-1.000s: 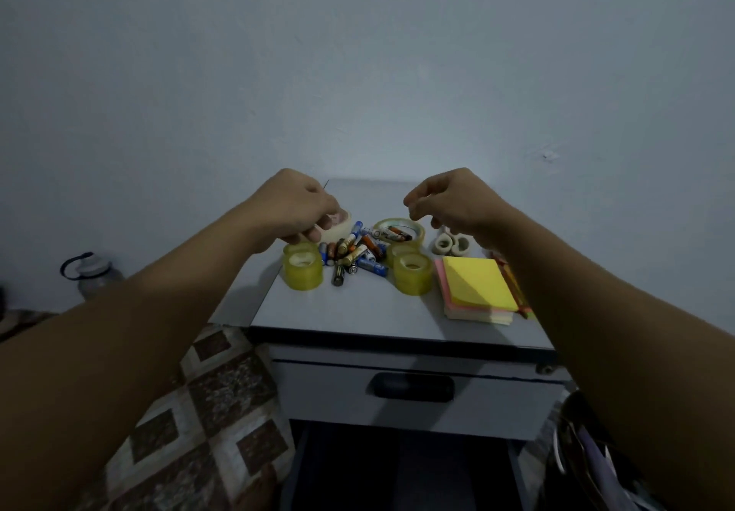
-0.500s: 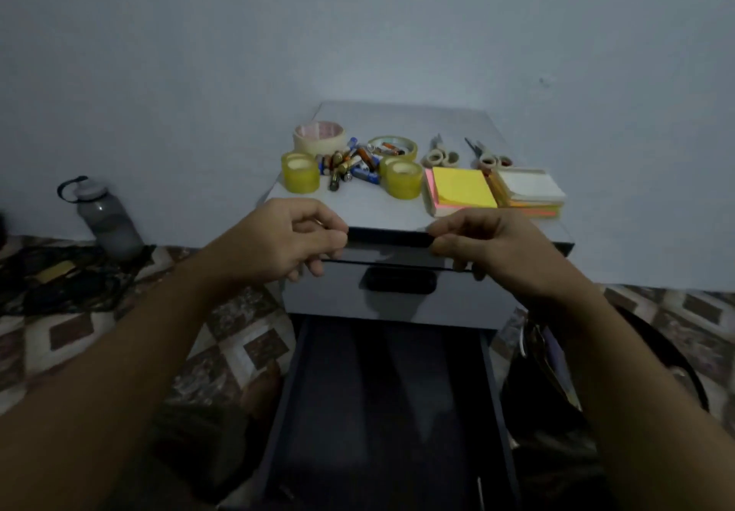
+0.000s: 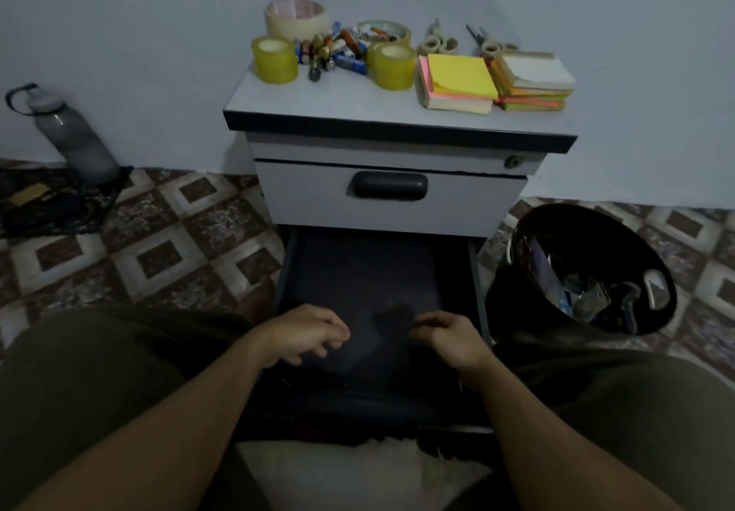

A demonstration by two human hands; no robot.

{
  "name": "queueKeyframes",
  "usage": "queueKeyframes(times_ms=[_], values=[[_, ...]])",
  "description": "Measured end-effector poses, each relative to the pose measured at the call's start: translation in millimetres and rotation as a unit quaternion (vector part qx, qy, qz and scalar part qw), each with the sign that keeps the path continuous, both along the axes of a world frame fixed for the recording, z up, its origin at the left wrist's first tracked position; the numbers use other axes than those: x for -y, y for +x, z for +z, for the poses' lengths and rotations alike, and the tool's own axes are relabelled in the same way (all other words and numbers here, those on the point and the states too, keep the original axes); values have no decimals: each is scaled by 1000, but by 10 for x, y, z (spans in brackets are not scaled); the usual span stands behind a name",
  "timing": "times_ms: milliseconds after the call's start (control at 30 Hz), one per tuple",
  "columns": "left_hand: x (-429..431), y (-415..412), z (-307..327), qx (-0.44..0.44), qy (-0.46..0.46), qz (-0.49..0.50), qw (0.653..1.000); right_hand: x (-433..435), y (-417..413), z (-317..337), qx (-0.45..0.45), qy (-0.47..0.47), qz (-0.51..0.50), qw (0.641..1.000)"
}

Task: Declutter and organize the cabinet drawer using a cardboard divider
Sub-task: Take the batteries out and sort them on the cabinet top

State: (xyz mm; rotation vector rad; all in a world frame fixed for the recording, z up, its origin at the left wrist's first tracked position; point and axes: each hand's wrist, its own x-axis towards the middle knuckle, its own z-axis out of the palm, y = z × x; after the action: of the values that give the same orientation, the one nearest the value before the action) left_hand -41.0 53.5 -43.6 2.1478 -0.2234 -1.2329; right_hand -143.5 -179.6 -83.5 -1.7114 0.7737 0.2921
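We are holding our left hand [image 3: 306, 335] and right hand [image 3: 447, 337], fingers curled, over the open drawer [image 3: 358, 271], pulled out near us at the foot of the cabinet [image 3: 389, 208]. It is too dark to tell whether they are gripping anything. At right, a black bin [image 3: 509, 299] is holding scraps [image 3: 584, 295], and batteries [image 3: 330, 52] are lying among tape rolls [image 3: 274, 58] on the cabinet top.

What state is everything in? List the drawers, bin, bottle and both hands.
Upper drawer: shut.
Lower drawer: pulled out.
Bin: open-topped, scraps inside.
Bottle: standing, cap on.
Left hand: fingers loosely curled over the lower drawer; too dark to tell if it holds anything.
Right hand: the same.
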Motion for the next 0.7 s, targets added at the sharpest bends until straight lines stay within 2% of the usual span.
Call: queueKeyframes(times_ms=[133,367,567,700], values=[[-24,-45,-192,-32,25,6,999,-12,-51,-185,-31,-45,-15,998],[44,-92,-413,-49,18,24,998,10,-103,-291,-51,-60,-22,997],[1,4,-385,-63,26,63,996,23,-67,-339,-55,-35,-31,997],[4,-22,-409,-81,33,65,994,29,-66,-308,-96,-1,-31,995]])
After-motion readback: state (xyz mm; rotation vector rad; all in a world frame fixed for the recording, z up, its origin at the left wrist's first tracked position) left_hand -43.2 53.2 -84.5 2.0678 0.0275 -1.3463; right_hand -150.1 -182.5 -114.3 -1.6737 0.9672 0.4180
